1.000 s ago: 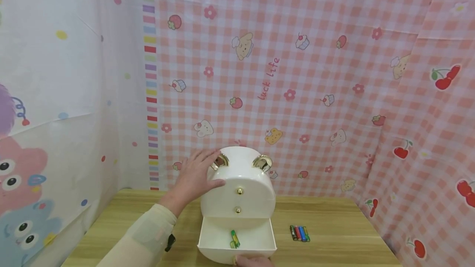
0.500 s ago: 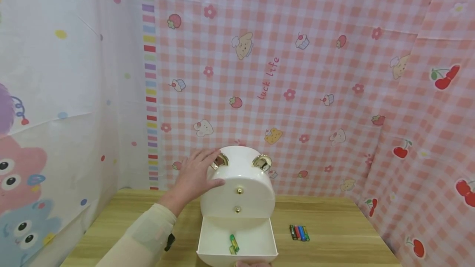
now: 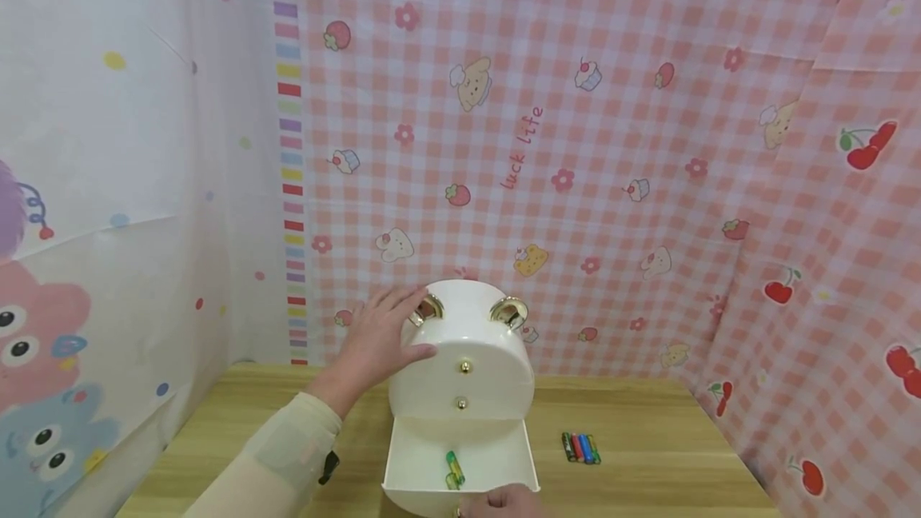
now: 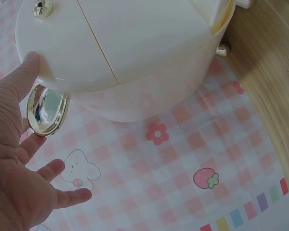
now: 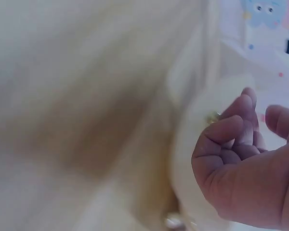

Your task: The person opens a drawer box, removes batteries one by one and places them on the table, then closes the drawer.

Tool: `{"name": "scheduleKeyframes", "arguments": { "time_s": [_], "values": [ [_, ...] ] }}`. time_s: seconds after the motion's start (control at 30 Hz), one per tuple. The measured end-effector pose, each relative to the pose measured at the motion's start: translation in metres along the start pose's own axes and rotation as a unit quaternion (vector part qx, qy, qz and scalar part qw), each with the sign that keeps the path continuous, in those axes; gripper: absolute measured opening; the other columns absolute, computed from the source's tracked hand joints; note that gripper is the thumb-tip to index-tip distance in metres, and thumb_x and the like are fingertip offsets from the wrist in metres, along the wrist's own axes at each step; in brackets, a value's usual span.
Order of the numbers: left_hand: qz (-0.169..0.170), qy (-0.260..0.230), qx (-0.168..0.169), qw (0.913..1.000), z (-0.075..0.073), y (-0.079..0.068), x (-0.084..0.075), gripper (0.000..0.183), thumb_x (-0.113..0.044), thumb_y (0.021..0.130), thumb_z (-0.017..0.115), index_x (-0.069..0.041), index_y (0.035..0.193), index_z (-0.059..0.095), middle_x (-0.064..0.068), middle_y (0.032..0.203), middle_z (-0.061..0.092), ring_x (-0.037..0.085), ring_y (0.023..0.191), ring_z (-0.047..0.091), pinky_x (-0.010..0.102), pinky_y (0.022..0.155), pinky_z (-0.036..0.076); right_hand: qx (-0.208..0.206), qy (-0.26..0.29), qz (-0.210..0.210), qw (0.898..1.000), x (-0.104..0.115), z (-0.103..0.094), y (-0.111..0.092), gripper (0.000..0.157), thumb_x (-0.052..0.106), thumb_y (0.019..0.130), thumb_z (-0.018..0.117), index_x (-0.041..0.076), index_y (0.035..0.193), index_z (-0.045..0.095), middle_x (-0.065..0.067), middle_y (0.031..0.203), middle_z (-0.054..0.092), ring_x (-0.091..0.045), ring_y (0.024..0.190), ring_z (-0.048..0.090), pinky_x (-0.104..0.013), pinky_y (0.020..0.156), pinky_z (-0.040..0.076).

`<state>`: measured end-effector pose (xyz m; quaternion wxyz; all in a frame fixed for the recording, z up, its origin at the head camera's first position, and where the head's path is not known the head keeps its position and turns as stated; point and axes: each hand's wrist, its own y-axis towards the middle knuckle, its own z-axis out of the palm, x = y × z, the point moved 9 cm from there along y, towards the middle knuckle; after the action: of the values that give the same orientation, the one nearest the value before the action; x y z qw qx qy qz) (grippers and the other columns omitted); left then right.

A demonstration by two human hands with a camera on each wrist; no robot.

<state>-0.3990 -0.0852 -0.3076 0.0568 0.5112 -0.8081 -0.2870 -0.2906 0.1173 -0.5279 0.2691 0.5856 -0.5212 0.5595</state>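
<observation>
A white rounded storage box (image 3: 460, 342) with gold ears stands mid-table, its bottom drawer (image 3: 413, 454) pulled out. Inside the drawer lie green-and-yellow batteries (image 3: 455, 468). My left hand (image 3: 376, 338) steadies the box at its left ear (image 4: 47, 109); the thumb touches the front, and the other fingers spread straight around and past the ear. At the drawer front is my right hand (image 3: 504, 500), its fingers loosely curled right beside the gold drawer knob (image 5: 214, 117). The right wrist view shows its thumb (image 5: 279, 119) standing apart from the fingers.
Several coloured batteries (image 3: 581, 448) lie side by side on the wooden table (image 3: 633, 414), right of the box. Two more gold knobs (image 3: 464, 367) sit on the box front. A pink checked curtain (image 3: 612, 182) hangs behind, with a white one (image 3: 144, 182) at left.
The drawer slid a little further out toward me, and the batteries inside shifted. My right hand rose beside the drawer knob, showing more above the rim. The left hand stayed put.
</observation>
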Motion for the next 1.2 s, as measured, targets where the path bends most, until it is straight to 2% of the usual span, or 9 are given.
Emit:
{"name": "scheduleKeyframes", "arguments": {
  "time_s": [0.2,0.37,0.57,0.83,1.2],
  "values": [
    [0.000,0.000,-0.003,1.0000,-0.001,0.000,-0.001,0.094,-0.055,0.084,0.088,-0.017,0.161,0.050,0.006,0.163,0.053,0.038,0.151,0.045,0.072,0.117,0.042,0.017,-0.021,-0.022,0.999,0.048,-0.025,-0.007,0.034,0.033,0.105,0.067,0.001,0.097,0.076,0.006,0.078,0.074,-0.008,0.069,0.062,-0.022,0.063,0.048],
    [-0.002,0.002,0.001,1.0000,0.000,0.001,0.000,0.094,-0.055,0.084,0.088,-0.017,0.161,0.050,0.007,0.163,0.053,0.038,0.151,0.044,0.072,0.117,0.041,0.003,-0.026,-0.028,0.999,0.066,-0.045,-0.001,0.030,0.034,0.107,0.064,0.007,0.103,0.074,0.006,0.085,0.074,-0.010,0.075,0.062,-0.025,0.067,0.046],
    [0.000,-0.001,0.002,1.0000,-0.001,0.001,-0.001,0.093,-0.055,0.084,0.088,-0.017,0.161,0.050,0.007,0.163,0.053,0.039,0.152,0.045,0.074,0.116,0.041,-0.018,-0.037,-0.033,0.999,0.072,-0.057,0.004,0.030,0.034,0.107,0.064,0.006,0.105,0.073,0.004,0.088,0.074,-0.012,0.078,0.063,-0.027,0.069,0.047],
    [0.000,-0.002,-0.001,1.0000,-0.001,0.000,0.000,0.093,-0.054,0.084,0.088,-0.016,0.161,0.050,0.007,0.163,0.053,0.040,0.151,0.045,0.074,0.115,0.042,-0.032,-0.052,-0.029,0.998,0.068,-0.063,0.011,0.031,0.036,0.107,0.064,0.006,0.103,0.073,0.003,0.089,0.074,-0.013,0.080,0.065,-0.029,0.070,0.048],
    [0.000,-0.007,-0.003,1.0000,-0.001,-0.001,-0.001,0.094,-0.054,0.084,0.089,-0.016,0.160,0.051,0.008,0.163,0.053,0.039,0.151,0.046,0.073,0.115,0.042,-0.036,-0.046,-0.045,0.997,0.067,-0.062,0.014,0.030,0.034,0.106,0.066,0.005,0.103,0.074,0.003,0.087,0.075,-0.012,0.077,0.065,-0.028,0.067,0.046]
  ]
}}
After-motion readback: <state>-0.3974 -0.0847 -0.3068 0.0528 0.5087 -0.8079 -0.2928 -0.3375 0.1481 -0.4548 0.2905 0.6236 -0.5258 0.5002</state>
